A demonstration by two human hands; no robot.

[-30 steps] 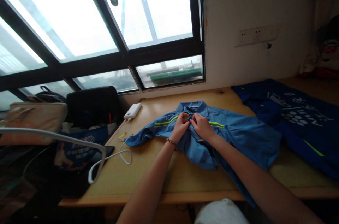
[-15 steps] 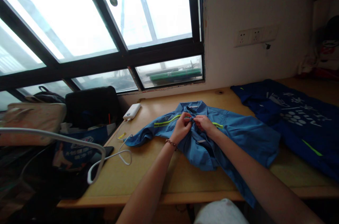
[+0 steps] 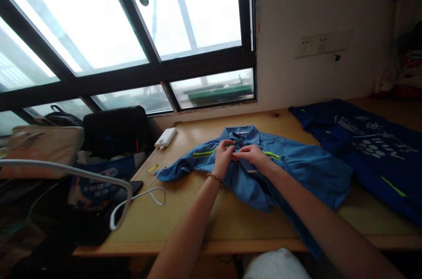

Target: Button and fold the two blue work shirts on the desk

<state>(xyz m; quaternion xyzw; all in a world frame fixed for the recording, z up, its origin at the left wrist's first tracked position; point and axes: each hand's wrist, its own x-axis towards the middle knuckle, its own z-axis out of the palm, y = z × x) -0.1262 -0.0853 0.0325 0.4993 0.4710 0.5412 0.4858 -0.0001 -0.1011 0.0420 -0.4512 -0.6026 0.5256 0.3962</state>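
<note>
A blue work jacket [image 3: 296, 160] with yellow-green stripes lies front up on the wooden table [image 3: 178, 213], collar toward the window. My left hand [image 3: 224, 156], with a beaded bracelet at the wrist, pinches the jacket's front edge below the collar. Close beside it, my right hand [image 3: 252, 156] has its fingers closed on the front placket too. The fingertips almost meet and hide the small spot between them. One sleeve spreads to the left; another part of the jacket hangs over the table's front edge under my right forearm.
A darker blue garment [image 3: 372, 138] with white print lies at the right. On the left are a white power bank [image 3: 165, 137] with a white cable [image 3: 158, 189], a black chair back [image 3: 115, 131] and bags. Window and wall sockets [image 3: 323, 44] stand behind.
My hands have shifted slightly down and left along the jacket's front, and my right fingers have straightened somewhat. The view has tilted a little; the jacket stays in place.
</note>
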